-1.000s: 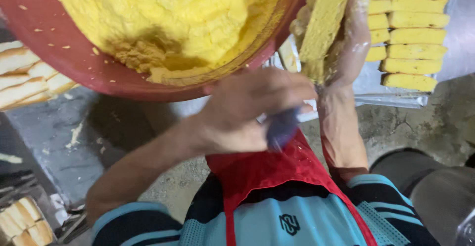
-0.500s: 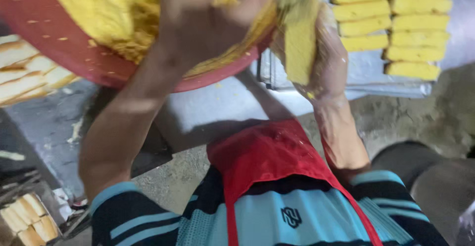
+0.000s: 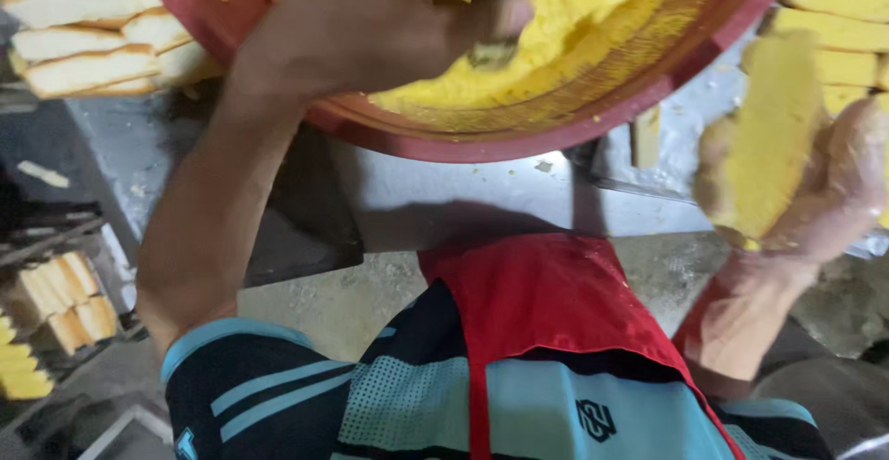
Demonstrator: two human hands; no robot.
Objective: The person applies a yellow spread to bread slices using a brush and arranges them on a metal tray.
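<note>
Left hand (image 3: pixel 370 25) is down inside the red basin (image 3: pixel 519 141), fingers curled around a small tool, apparently a spreader, that digs into the yellow paste (image 3: pixel 556 25). The tool's end is blurred, so I can't tell how much paste it carries. Right hand (image 3: pixel 824 192) is cupped under a bread slice (image 3: pixel 769 136), palm and fingers wrapped around its back, holding it tilted just right of the basin rim. The slice face toward the camera is already yellow, so it looks coated or close to it.

Progress, judging by layout: coated yellow slices (image 3: pixel 843 16) sit stacked on the metal tray (image 3: pixel 667 159) at the far right, behind the right hand. Uncoated bread slices (image 3: pixel 83 34) are piled at upper left, beside the basin. More bread pieces (image 3: pixel 65 303) sit on a rack at lower left. The basin holds plenty of paste. So a batch is done, a fair pile is left, and the work looks about mid-run.

Versus half a second ago: the left hand sits lower and further left in the basin, forearm more across the frame. The right hand with the slice has dropped and swung out to the right, away from the rim. The view has tipped, so less of the coated stack shows. Red apron (image 3: pixel 537 312) is unchanged.
</note>
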